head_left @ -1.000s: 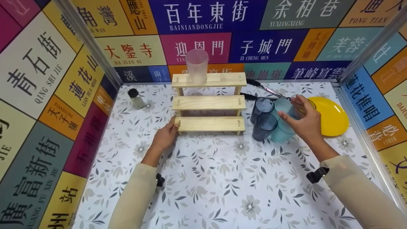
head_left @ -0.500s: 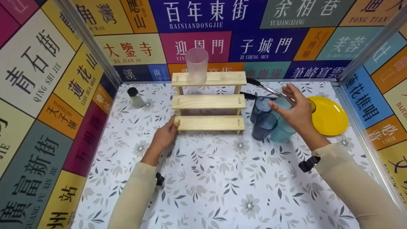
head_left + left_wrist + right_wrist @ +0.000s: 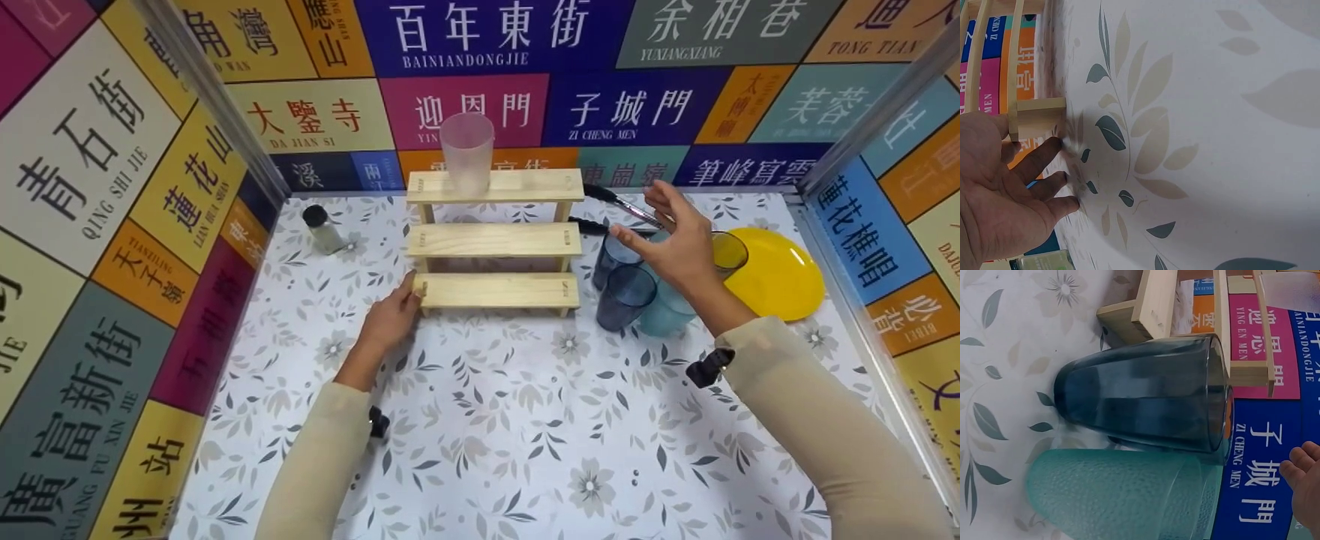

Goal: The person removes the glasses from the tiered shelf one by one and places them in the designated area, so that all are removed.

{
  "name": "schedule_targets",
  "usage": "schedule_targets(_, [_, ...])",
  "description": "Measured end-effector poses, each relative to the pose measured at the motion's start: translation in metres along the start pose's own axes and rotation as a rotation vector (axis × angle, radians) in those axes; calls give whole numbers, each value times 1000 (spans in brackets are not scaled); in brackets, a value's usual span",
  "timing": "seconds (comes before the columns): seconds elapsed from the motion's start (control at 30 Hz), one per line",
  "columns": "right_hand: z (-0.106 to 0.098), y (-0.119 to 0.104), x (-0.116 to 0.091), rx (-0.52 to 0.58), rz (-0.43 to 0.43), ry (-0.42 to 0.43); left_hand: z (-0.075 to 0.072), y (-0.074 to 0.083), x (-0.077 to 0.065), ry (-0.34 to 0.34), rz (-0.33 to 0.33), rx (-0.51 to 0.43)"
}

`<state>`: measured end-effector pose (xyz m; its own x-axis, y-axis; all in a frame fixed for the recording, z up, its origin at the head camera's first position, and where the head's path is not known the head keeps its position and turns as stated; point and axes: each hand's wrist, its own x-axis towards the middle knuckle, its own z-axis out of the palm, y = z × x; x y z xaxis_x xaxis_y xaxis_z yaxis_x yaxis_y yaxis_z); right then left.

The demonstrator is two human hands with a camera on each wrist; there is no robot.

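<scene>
A three-step wooden display rack [image 3: 495, 291] stands upright, with a frosted pinkish cup [image 3: 468, 154] on its top step. My left hand [image 3: 386, 322] pinches the left end of the lowest step between thumb and finger; in the left wrist view the other fingers [image 3: 1044, 160] are spread beside it. Over the cups hovers my right hand [image 3: 679, 240], fingers parted and holding nothing. Below it are two dark blue cups [image 3: 626, 298] and pebbled teal cups [image 3: 1112, 492], partly hidden by the hand. An amber cup [image 3: 730, 253] shows just right of the hand.
A yellow plate [image 3: 780, 274] lies at the right. Black-handled metal utensils [image 3: 634, 210] lie behind the cups. A small black-capped jar [image 3: 322, 229] stands at the back left. Printed wall panels [image 3: 480, 41] enclose the floral tabletop [image 3: 517, 435].
My right hand has moved left and slightly away from me above the cups, uncovering the amber cup. My left hand stays at the rack's end.
</scene>
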<state>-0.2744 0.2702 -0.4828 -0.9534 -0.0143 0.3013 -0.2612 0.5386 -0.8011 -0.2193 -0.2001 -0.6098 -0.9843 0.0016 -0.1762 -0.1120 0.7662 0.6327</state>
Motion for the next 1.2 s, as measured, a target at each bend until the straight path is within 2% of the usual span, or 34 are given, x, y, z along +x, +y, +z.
schedule_targets(0.2, [10, -9, 8, 15, -34, -15, -1, 0, -1, 5, 13, -22])
schedule_targets(0.23, [12, -9, 9, 18, -39, -17, 5, -10, 5, 12, 38, -36])
schedule_targets(0.3, [16, -11, 12, 20, -47, -24, 5, -10, 4, 10, 40, -38])
schedule_targets(0.43, [23, -15, 17, 24, -54, -38, 6, -10, 4, 8, 21, -45])
schedule_targets(0.47, [25, -16, 18, 25, -55, -39, 0, 0, -2, 0, -5, -38])
schedule_targets(0.5, [27, -17, 19, 26, -57, -41, 0, -1, -2, -2, -8, -42])
schedule_targets(0.63, [35, -23, 23, 34, -68, -57, 8, -16, 9, 23, 8, -23])
schedule_targets(0.73, [41, -26, 27, 41, -84, -81, 19, -34, 23, 37, 20, -4])
schedule_targets(0.87, [50, -29, 33, 43, -97, -103, 30, -53, 38, 22, 29, 6])
schedule_targets(1.07, [66, -39, 44, 65, -86, -131, 38, -69, 48, 19, 42, 19])
schedule_targets(1.2, [78, -46, 50, 62, -80, -125, 41, -72, 51, 26, 45, 10])
